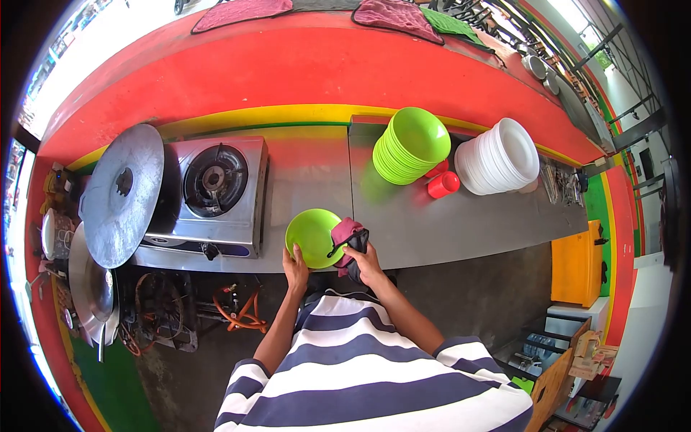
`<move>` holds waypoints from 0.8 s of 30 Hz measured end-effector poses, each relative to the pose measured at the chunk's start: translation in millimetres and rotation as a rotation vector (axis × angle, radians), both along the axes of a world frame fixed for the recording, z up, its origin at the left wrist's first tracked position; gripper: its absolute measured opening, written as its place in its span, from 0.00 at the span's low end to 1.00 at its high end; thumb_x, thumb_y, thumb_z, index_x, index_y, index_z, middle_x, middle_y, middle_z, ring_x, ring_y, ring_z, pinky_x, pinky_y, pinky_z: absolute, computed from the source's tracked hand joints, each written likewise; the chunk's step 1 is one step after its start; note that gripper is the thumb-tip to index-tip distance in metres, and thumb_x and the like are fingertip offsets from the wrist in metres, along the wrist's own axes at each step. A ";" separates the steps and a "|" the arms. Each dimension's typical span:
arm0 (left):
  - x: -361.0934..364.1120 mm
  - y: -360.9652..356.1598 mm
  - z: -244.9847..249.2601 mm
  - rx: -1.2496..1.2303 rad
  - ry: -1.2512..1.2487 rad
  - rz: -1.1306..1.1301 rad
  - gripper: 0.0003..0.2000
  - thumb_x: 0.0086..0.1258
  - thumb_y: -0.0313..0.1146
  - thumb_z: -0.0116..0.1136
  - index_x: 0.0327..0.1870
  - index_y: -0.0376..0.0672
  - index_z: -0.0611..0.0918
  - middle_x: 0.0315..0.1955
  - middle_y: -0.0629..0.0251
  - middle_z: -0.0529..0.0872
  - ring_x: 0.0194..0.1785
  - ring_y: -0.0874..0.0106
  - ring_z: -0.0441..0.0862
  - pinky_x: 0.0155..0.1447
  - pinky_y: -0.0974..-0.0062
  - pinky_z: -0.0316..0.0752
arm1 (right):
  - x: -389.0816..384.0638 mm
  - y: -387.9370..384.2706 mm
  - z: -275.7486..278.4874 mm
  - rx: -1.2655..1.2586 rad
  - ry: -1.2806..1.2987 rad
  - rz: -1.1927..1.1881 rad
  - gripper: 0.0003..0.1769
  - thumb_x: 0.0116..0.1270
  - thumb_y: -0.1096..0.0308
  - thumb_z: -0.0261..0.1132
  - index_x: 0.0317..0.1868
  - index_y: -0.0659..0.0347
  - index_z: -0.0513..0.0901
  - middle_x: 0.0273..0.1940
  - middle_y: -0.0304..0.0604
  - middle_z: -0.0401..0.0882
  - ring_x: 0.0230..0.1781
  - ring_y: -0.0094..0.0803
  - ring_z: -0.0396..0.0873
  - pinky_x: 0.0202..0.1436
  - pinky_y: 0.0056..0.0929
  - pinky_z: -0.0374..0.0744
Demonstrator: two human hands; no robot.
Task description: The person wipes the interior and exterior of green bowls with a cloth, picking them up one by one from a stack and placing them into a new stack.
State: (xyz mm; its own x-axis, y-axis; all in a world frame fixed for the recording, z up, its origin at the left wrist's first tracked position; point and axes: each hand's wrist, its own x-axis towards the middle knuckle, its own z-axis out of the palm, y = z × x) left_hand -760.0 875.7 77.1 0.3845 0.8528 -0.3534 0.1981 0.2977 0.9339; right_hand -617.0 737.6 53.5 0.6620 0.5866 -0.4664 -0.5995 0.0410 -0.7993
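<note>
A green bowl (311, 234) is held over the front edge of the metal counter (306, 173). My left hand (295, 268) grips the bowl's lower left rim. In my right hand (364, 263) is a pink and black cloth (347, 232), which lies against the bowl's right side and covers part of its rim. Further back on the counter is a tilted stack of green bowls (412, 146). To its right leans a stack of white bowls (498, 157), with a red cup (443, 185) between the two stacks.
A gas stove (248, 194) stands on the left of the counter, beside a large metal lid (124, 205) and a wok (90, 288). Utensils (560, 181) lie at the right end. Cloths (396, 16) hang on the red ledge. An orange box (576, 266) stands at the right.
</note>
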 end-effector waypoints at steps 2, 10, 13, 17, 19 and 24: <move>2.2 0.8 -16.8 0.047 -0.048 0.022 0.24 0.83 0.50 0.51 0.64 0.37 0.72 0.47 0.57 0.83 0.47 0.65 0.84 0.49 0.64 0.84 | 0.5 5.1 5.2 0.010 0.018 -0.022 0.22 0.62 0.78 0.73 0.57 0.62 0.80 0.49 0.37 0.84 0.48 0.28 0.83 0.58 0.31 0.80; 18.3 0.5 -34.4 -0.321 -0.290 0.125 0.33 0.81 0.58 0.48 0.72 0.40 0.63 0.65 0.50 0.74 0.65 0.57 0.79 0.58 0.58 0.80 | 7.1 0.5 10.8 -0.004 0.041 -0.086 0.23 0.62 0.78 0.73 0.58 0.60 0.79 0.50 0.37 0.83 0.50 0.28 0.82 0.59 0.31 0.79; 19.9 -14.1 -29.7 -0.397 -0.210 0.191 0.34 0.81 0.61 0.44 0.74 0.40 0.64 0.69 0.49 0.73 0.67 0.56 0.79 0.60 0.59 0.78 | 8.2 -19.7 10.7 -0.032 0.023 -0.184 0.24 0.62 0.79 0.72 0.58 0.60 0.79 0.51 0.37 0.83 0.51 0.28 0.81 0.59 0.31 0.79; -0.9 -37.9 -56.3 -0.487 -0.020 -0.027 0.32 0.83 0.58 0.42 0.71 0.37 0.69 0.63 0.52 0.80 0.61 0.60 0.84 0.58 0.64 0.78 | 27.1 -60.2 2.0 -0.214 -0.253 -0.138 0.28 0.61 0.80 0.69 0.63 0.63 0.76 0.53 0.41 0.82 0.54 0.31 0.80 0.63 0.31 0.76; 7.8 -46.7 -55.0 -0.517 0.018 -0.147 0.30 0.83 0.56 0.42 0.69 0.35 0.72 0.57 0.54 0.85 0.57 0.62 0.87 0.56 0.67 0.78 | 45.7 -74.6 6.1 -0.328 -0.520 -0.036 0.32 0.62 0.79 0.65 0.68 0.65 0.73 0.57 0.48 0.81 0.60 0.37 0.79 0.68 0.33 0.73; 75.5 -68.8 14.2 -0.351 0.004 -0.465 0.29 0.83 0.55 0.45 0.63 0.34 0.78 0.51 0.55 0.88 0.53 0.65 0.88 0.53 0.71 0.77 | 88.6 -105.7 23.3 -0.290 -0.547 -0.088 0.33 0.66 0.82 0.62 0.73 0.63 0.70 0.63 0.45 0.78 0.62 0.31 0.76 0.69 0.29 0.71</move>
State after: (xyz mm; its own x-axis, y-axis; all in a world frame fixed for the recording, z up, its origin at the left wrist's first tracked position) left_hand -684.5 806.9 91.4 0.6887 0.4261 -0.5866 0.3857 0.4698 0.7941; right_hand -528.4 631.9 76.7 0.8900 0.4195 -0.1786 -0.1046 -0.1934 -0.9755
